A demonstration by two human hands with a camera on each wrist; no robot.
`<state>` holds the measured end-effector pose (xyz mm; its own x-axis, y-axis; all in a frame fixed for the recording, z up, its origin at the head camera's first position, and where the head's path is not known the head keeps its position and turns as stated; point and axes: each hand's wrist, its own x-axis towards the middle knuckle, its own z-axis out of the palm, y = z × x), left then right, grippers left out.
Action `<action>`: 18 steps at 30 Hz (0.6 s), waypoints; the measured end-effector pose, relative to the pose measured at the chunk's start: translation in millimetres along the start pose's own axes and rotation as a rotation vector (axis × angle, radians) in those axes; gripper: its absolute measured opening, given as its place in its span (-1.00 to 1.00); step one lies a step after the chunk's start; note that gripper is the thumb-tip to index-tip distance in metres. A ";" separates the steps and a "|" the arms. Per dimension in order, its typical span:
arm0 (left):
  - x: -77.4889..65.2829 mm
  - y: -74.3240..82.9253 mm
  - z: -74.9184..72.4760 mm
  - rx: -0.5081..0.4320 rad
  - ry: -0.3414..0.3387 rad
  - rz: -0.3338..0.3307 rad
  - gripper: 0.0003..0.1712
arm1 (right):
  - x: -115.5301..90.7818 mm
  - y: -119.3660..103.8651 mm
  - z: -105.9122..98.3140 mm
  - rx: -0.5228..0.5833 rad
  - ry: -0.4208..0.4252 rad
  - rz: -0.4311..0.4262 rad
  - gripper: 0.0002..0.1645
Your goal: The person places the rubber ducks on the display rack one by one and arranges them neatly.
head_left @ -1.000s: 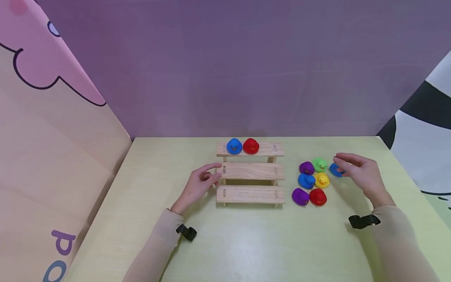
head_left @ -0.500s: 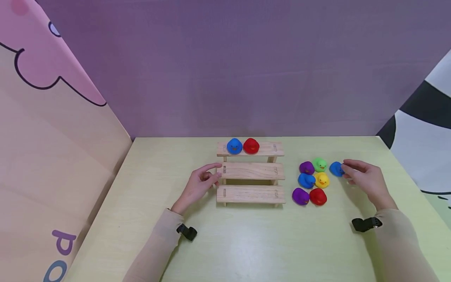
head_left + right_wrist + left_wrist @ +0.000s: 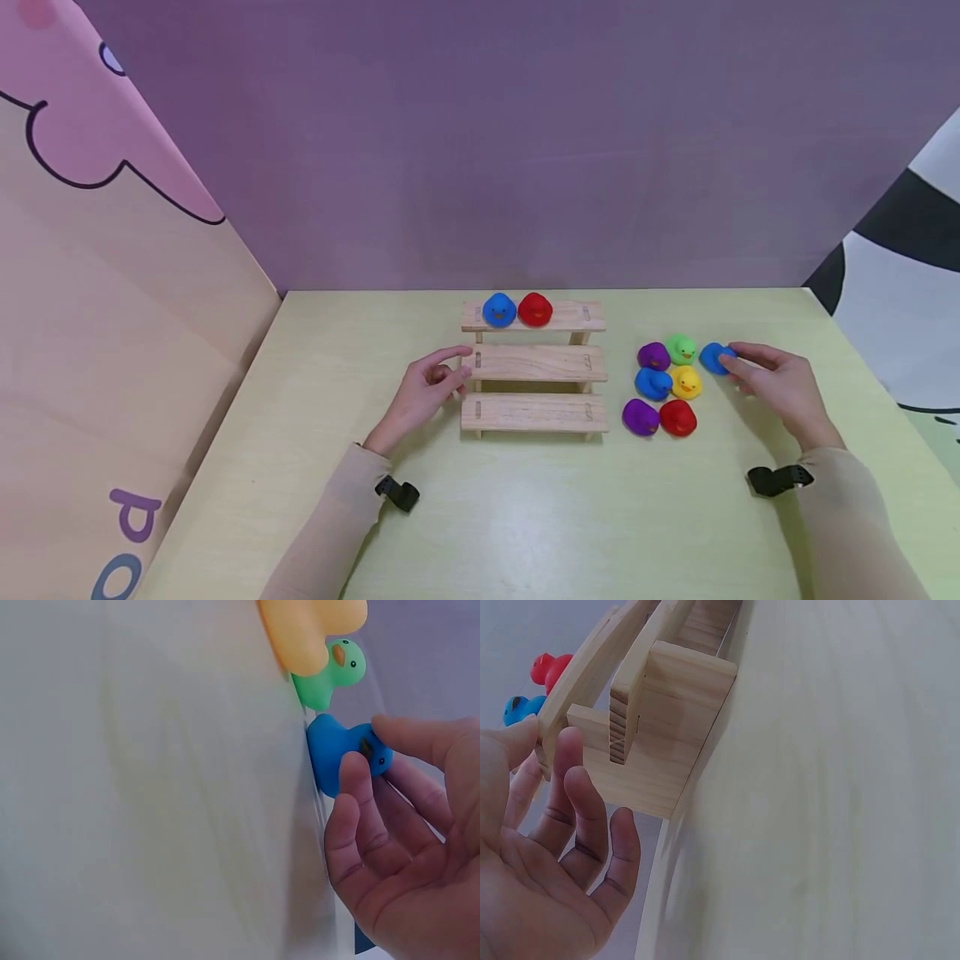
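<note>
A pale table (image 3: 525,517) with faint wood grain shows a soft shine toward its near side. Around the middle of its far half stands a three-step wooden rack (image 3: 533,364), upright on its legs. Side by side on the rack's top step (image 3: 574,317) sit a blue toy duck (image 3: 499,310) and a red toy duck (image 3: 536,309). To the right of the rack, ducks rest directly on the table in three close pairs: a purple duck (image 3: 654,356) and a green duck (image 3: 682,349) at the back, a mid-row blue duck (image 3: 652,383) and a yellow duck (image 3: 687,382) next, then a front purple duck (image 3: 641,417) and a front red duck (image 3: 678,418). Just right of the green duck is a lone blue duck (image 3: 713,357)
</note>
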<state>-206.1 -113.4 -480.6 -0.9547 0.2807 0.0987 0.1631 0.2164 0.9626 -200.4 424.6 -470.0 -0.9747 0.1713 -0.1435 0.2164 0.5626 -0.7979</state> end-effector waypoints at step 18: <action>0.4 -2.6 -0.4 -0.005 -0.008 0.011 -0.59 | -2.3 1.3 -0.2 0.055 0.035 0.001 -0.04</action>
<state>-207.0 -114.3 -482.9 -0.9508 0.2904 0.1076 0.1727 0.2085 0.9627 -197.9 425.1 -470.5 -0.9718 0.2004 -0.1242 0.2126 0.5174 -0.8289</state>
